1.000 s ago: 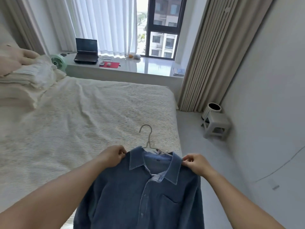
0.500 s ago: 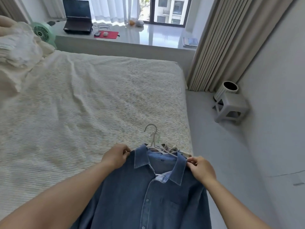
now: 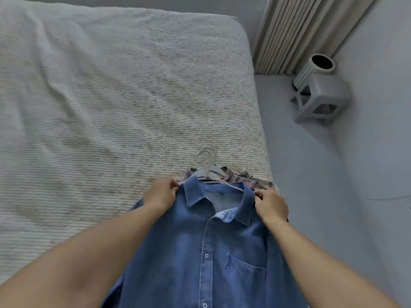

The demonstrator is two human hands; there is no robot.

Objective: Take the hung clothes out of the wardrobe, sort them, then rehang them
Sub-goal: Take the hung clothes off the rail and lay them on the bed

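Note:
A blue denim shirt (image 3: pixel 200 252) on a white hanger lies on top of a small stack of hung clothes at the bed's near right corner. My left hand (image 3: pixel 161 193) grips its left shoulder by the collar. My right hand (image 3: pixel 270 204) pinches the right shoulder. The white hanger hooks (image 3: pixel 206 158) stick out together above the collar. A plaid garment (image 3: pixel 249 180) peeks out from under the denim shirt on the right. The rest of the stack is hidden beneath the shirt.
The bed (image 3: pixel 100 96) with a cream textured cover fills the left and middle. A strip of grey floor (image 3: pixel 322 174) runs along its right side. A grey plastic stool (image 3: pixel 320 101) and a white ribbed bin (image 3: pixel 315 67) stand by the beige curtain (image 3: pixel 295 30).
The view has tilted down, so the window, desk and pillows are out of sight. My hands have lowered the denim shirt onto the bed corner, and more hooks and the plaid garment now show.

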